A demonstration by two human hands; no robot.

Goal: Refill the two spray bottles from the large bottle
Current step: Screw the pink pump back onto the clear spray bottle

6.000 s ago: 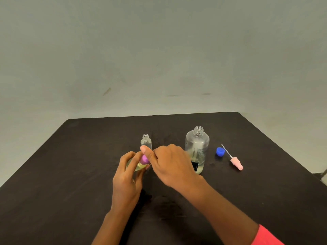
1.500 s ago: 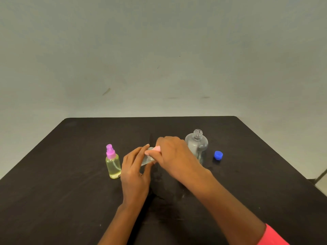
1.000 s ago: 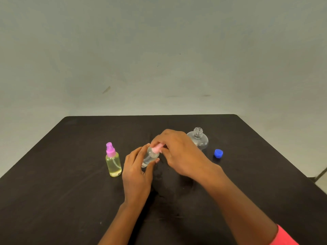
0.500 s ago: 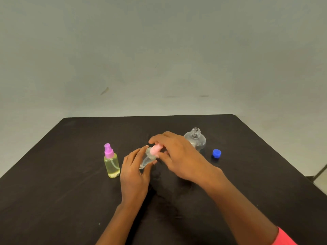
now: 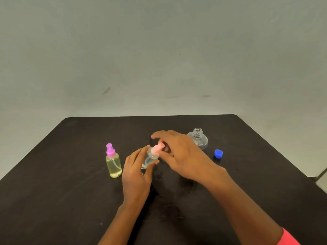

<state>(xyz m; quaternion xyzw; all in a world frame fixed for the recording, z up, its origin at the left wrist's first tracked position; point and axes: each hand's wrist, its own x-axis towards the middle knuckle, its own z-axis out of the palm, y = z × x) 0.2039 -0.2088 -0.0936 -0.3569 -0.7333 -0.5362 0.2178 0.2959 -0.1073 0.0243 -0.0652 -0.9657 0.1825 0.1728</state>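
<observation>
My left hand grips a small clear spray bottle, tilted to the right, at the table's middle. My right hand holds the light pink spray top on that bottle's neck between thumb and fingers. A second small spray bottle, full of yellow liquid and capped with a magenta spray top, stands upright to the left, apart from my hands. The large clear bottle stands uncapped behind my right hand, its lower part hidden. Its blue cap lies to its right.
Everything sits on a black table with a rounded far edge. A plain grey wall rises behind it. A thin dark leg of something shows past the table's right edge.
The yellow bottle was set down at the left with its magenta top on. My right hand brought the pink top to the clear bottle and has been turning it there.
</observation>
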